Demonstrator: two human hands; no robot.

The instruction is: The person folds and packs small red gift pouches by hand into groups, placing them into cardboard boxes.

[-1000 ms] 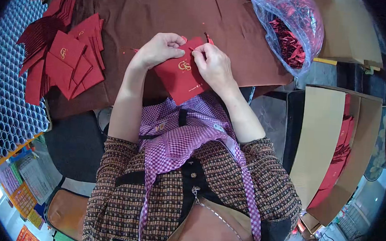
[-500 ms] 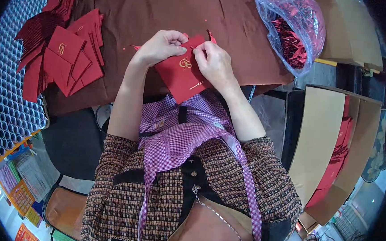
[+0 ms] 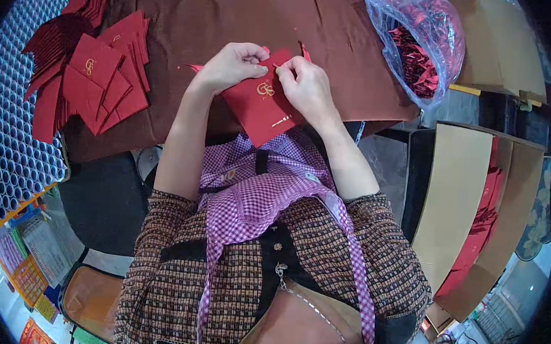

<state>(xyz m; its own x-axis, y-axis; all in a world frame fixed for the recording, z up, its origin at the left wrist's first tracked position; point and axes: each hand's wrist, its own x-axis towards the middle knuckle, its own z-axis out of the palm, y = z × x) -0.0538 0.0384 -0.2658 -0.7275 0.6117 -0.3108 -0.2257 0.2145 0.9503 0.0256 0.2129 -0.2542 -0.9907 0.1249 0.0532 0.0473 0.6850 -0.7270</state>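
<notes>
Over the front edge of the cloth-covered table, a small flat red bag with gold lettering lies at a slant between my hands. My left hand pinches its upper left edge with thumb and bent fingers. At the upper right edge, the thumb and forefinger of my right hand are pressed together at the rim. A red ribbon end sticks up behind my right fingers, and another red tip shows beside my left wrist. What exactly lies under the fingertips is too small to tell.
Several similar red bags are piled at the table's left. A clear plastic bag of red ribbon pieces stands at the right corner. An open cardboard box with red items is at my right. A brown cloth covers the table.
</notes>
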